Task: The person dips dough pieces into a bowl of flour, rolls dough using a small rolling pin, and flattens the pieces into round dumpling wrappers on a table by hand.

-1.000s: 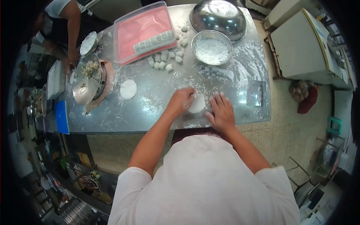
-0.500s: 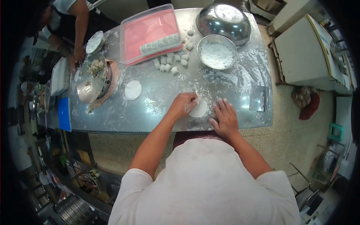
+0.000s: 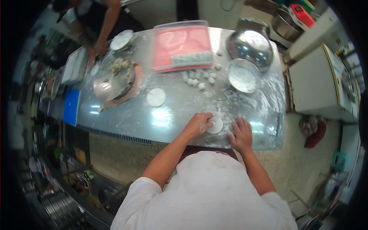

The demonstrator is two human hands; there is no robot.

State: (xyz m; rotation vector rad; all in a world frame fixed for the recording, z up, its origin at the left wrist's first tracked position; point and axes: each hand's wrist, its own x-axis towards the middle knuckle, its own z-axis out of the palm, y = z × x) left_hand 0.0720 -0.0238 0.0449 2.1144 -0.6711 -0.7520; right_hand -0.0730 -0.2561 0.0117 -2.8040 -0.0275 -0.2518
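My left hand (image 3: 201, 124) pinches the left edge of a thin white dough round (image 3: 217, 125) on the floured steel table. Just right of the round, my right hand (image 3: 242, 134) lies flat on the metal with its fingers apart; whether something small is under the palm is hidden. To the left sits another white dough round (image 3: 156, 97), perhaps a stack. Several small white dough pieces (image 3: 195, 81) are scattered beyond my hands. A metal bowl of white flour (image 3: 243, 76) stands to the right of these pieces.
A pink-lined plastic tray (image 3: 182, 46) holds a row of white pieces at the back. Behind the flour is a large shiny bowl (image 3: 251, 46). Leftward are a pan of filling (image 3: 122, 69), a blue board (image 3: 71, 107) and a co-worker's hands (image 3: 96, 53).
The camera view has shifted, so the table's contents appear lower and mostly further right. My left hand still pinches the dough round, and my right hand remains flat beside it.
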